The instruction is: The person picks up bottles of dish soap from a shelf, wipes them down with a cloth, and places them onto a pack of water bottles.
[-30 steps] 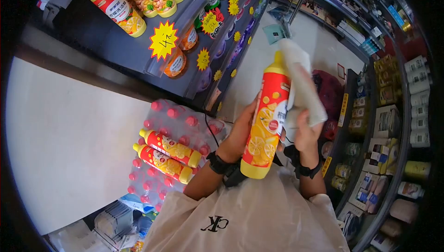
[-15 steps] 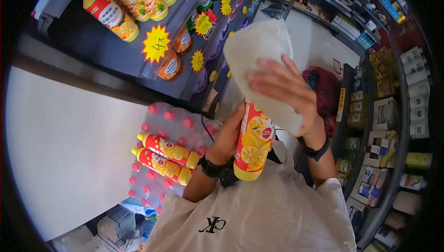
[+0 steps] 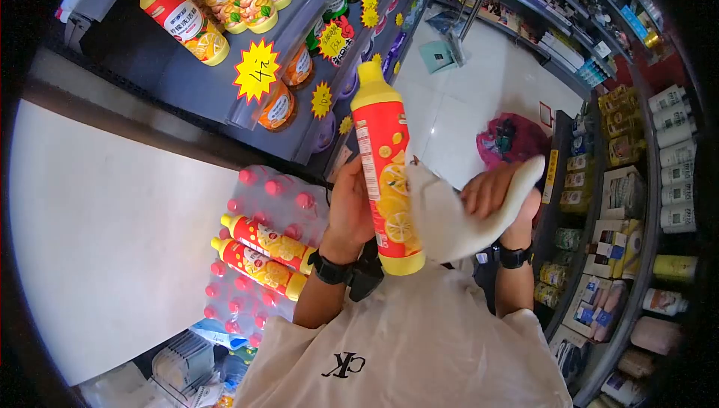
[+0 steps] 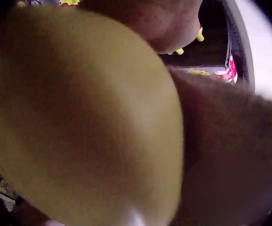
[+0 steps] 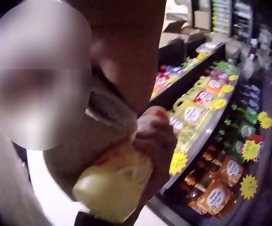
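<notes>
My left hand (image 3: 350, 209) grips a red and yellow bottle (image 3: 384, 176) from its left side, the yellow cap up and slightly tilted left. In the left wrist view the yellow bottle base (image 4: 89, 113) fills much of the picture. A whitish cloth (image 3: 449, 217) is held in my right hand (image 3: 494, 195), its fingers curled over it; the cloth's left edge meets the bottle's right side. The right wrist view shows the bottle's yellow base (image 5: 110, 193) beside the cloth, with the left hand (image 5: 157, 141) around the bottle.
Two similar bottles (image 3: 266, 266) lie on a pack of pink-capped bottles (image 3: 240, 303) at lower left. A shelf (image 3: 172, 93) of bottles with price tags is at upper left; stocked shelves (image 3: 622, 258) line the right. A pink bag (image 3: 524, 138) sits on the floor.
The cloth came down off the bottle's upper part to its right side, with my right hand moving lower. The bottle's cap and upper label show again, and the bottle has shifted slightly left.
</notes>
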`<state>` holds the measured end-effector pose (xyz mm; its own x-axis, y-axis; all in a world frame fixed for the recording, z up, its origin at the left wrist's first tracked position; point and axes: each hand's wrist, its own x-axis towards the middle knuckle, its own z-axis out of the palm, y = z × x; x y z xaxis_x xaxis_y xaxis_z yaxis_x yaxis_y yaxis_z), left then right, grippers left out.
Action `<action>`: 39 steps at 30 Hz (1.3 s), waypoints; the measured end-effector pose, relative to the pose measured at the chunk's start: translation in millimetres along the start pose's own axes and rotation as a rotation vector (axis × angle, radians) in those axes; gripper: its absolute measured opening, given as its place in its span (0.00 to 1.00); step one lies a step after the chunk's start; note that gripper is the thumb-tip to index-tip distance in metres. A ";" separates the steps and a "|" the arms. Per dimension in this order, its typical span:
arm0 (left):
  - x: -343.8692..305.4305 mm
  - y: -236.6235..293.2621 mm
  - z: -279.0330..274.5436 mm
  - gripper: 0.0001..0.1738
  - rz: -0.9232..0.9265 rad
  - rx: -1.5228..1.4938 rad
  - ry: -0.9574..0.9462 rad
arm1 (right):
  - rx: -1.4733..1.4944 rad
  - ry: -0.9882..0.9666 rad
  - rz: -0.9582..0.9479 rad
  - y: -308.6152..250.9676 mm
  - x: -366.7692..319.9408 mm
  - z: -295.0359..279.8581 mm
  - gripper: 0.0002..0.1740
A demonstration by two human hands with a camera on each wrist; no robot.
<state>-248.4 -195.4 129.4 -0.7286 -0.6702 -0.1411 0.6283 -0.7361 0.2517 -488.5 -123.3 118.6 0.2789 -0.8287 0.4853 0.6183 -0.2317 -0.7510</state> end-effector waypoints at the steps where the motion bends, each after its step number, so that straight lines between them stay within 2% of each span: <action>1: -2.2 -0.7 2.9 0.29 -0.021 -0.050 -0.065 | 0.210 0.181 -0.039 1.5 -11.6 -4.8 0.32; 2: -4.4 -2.0 3.5 0.30 -0.042 -0.100 -0.127 | 0.422 0.364 -0.077 4.3 -26.1 -7.4 0.29; 3: -4.7 -5.5 0.3 0.30 -0.036 0.006 -0.159 | 0.596 0.561 -0.195 6.0 -30.1 -7.6 0.27; 4: -5.4 -9.1 -3.6 0.30 -0.027 0.035 -0.178 | 0.611 0.790 -0.205 5.3 -32.5 -8.1 0.27; 6: -5.0 -16.6 -11.8 0.30 -0.015 0.098 -0.226 | 0.428 1.034 -0.227 8.4 -25.8 -4.5 0.28; 7: -3.5 -19.9 -15.0 0.32 -0.013 0.140 -0.202 | 0.329 1.037 -0.200 10.0 -21.9 -0.5 0.28; 9: 4.6 -27.8 -12.9 0.34 -0.100 -0.017 -0.287 | 0.134 1.042 -0.146 15.3 -14.3 8.8 0.29; 11: 11.3 -34.5 -6.3 0.35 -0.235 -0.217 -0.354 | -0.236 0.954 -0.069 19.0 6.5 33.3 0.32; 12: 10.8 -33.2 -6.5 0.35 -0.285 -0.185 -0.357 | -0.417 0.908 -0.025 19.1 15.8 48.0 0.33; 13: 10.6 -31.4 -6.9 0.35 -0.334 -0.154 -0.363 | -0.442 0.863 0.111 18.2 20.0 64.4 0.33; 14: 11.0 -30.8 -6.9 0.34 -0.384 -0.122 -0.372 | -0.718 0.685 0.131 13.9 29.1 68.9 0.33; 15: 9.7 -36.3 -8.5 0.33 -0.293 -0.219 -0.339 | -0.983 0.517 0.102 9.7 37.9 73.5 0.33; 16: 8.3 -42.0 -10.2 0.31 -0.200 -0.317 -0.314 | -1.468 0.169 -0.051 3.8 51.0 67.1 0.35; 18: 3.0 -41.0 -30.0 0.28 -0.017 -0.093 -0.216 | -1.301 -0.064 -0.003 -0.7 48.1 82.1 0.34; 19: -1.6 -37.1 -40.0 0.27 0.037 0.224 -0.184 | -1.212 -0.212 0.002 -2.5 46.6 88.2 0.34; 21: -7.6 -42.1 -74.9 0.25 0.231 1.105 -0.139 | -1.003 -0.411 0.024 -2.7 36.9 99.0 0.33; 22: -6.3 -31.7 -54.5 0.24 0.104 0.987 -0.150 | -0.946 -0.507 0.016 -4.4 34.2 98.5 0.32; 23: -5.1 -21.4 -34.1 0.23 -0.020 0.872 -0.145 | -0.964 -0.478 0.018 -8.9 32.6 90.8 0.32; 25: -4.1 -22.9 -32.8 0.24 -0.093 0.238 -0.146 | -0.992 -0.413 0.040 -18.6 32.4 68.8 0.31; 26: -3.4 -24.5 -30.4 0.25 -0.130 -0.080 -0.144 | -1.187 -0.357 0.059 -23.5 42.5 59.4 0.31; 27: -1.2 -23.4 -18.3 0.26 -0.241 -0.017 -0.262 | -1.175 -0.134 0.132 -26.9 51.5 59.0 0.30; 28: 1.6 -22.8 -7.4 0.27 -0.351 0.050 -0.384 | -1.313 -0.093 0.073 -26.9 60.1 47.8 0.31; 30: 0.1 -35.2 -4.0 0.28 -0.200 0.190 -0.158 | -1.353 0.060 0.049 -21.2 68.5 53.2 0.32; 32: -6.1 -41.8 10.1 0.28 0.017 0.391 0.096 | -1.435 0.046 0.021 -12.9 62.1 70.6 0.33; 34: -6.7 -45.0 -8.4 0.29 0.014 0.300 0.055 | -1.233 -0.190 -0.002 -2.1 44.5 81.6 0.31; 36: -2.3 -38.0 -25.3 0.32 -0.100 0.108 -0.028 | -1.072 -0.339 -0.030 5.6 35.6 95.7 0.33; 39: 2.5 -25.7 -43.3 0.37 -0.282 -0.183 -0.151 | -0.657 -0.338 0.120 -13.7 35.9 87.1 0.35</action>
<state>-254.6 -182.2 81.1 -0.9034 -0.4274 -0.0343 0.4258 -0.9037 0.0461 -422.9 -105.5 185.3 0.5933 -0.6902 0.4143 0.0324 -0.4938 -0.8690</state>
